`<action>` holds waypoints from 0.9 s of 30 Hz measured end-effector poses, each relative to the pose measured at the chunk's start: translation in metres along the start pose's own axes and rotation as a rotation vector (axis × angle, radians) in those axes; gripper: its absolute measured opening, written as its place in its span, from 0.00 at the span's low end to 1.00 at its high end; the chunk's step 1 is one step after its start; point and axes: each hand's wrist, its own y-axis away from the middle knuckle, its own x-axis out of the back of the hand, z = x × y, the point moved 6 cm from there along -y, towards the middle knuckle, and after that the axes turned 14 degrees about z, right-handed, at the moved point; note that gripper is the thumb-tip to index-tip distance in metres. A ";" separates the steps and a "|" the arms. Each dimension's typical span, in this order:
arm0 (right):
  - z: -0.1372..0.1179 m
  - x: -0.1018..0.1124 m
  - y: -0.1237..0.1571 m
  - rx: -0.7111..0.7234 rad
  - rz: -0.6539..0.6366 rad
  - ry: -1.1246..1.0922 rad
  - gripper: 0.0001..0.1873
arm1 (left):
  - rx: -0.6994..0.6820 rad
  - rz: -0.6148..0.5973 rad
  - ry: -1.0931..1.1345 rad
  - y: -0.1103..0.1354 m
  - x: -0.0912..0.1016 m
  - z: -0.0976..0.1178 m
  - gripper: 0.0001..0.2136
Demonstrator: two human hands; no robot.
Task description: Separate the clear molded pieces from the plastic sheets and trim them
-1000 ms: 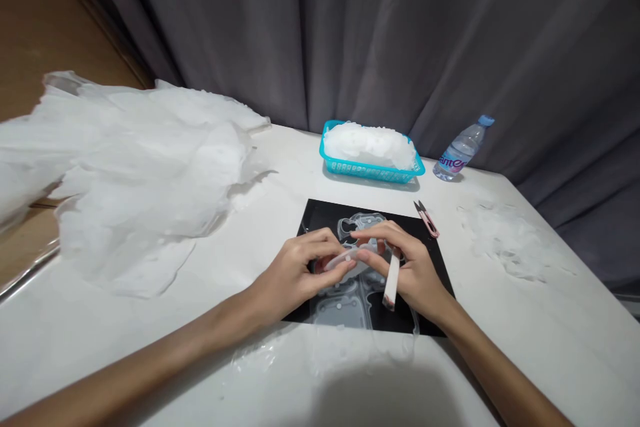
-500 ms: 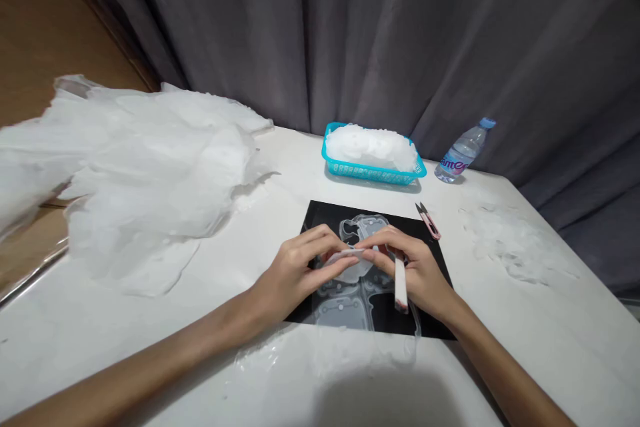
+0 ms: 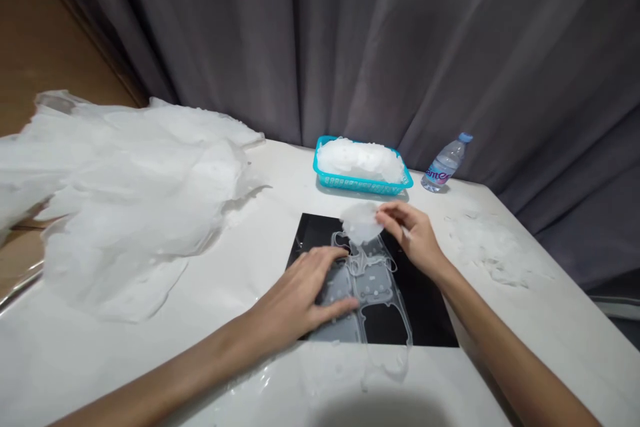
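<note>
Right hand (image 3: 417, 237) pinches a pale piece (image 3: 361, 223) by its edge above the black mat (image 3: 430, 310); left hand (image 3: 300, 293), loosely spread and gripping nothing, rests on the clear sheet (image 3: 376, 284), likely steadying it.

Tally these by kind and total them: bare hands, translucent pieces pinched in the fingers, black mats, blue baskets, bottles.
Bare hands: 2 (left hand, right hand)
Pinched translucent piece: 1
Black mat: 1
Blue basket: 1
Bottle: 1
Total: 6
</note>
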 end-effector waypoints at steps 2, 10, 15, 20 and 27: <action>0.003 0.008 -0.047 0.040 0.119 0.030 0.17 | -0.062 -0.099 -0.105 0.003 -0.007 -0.004 0.33; 0.000 0.018 -0.189 0.063 0.272 0.326 0.18 | -0.192 -0.130 -0.308 -0.005 -0.007 -0.026 0.36; -0.012 0.028 -0.144 0.133 0.277 0.400 0.26 | -0.224 -0.074 -0.314 -0.014 0.008 -0.029 0.34; -0.019 0.038 -0.024 0.014 -0.019 0.176 0.34 | -0.237 -0.020 -0.190 -0.018 0.014 -0.008 0.17; -0.017 0.025 0.082 -0.115 -0.416 0.082 0.07 | -0.500 -0.094 -0.141 0.001 -0.012 0.030 0.12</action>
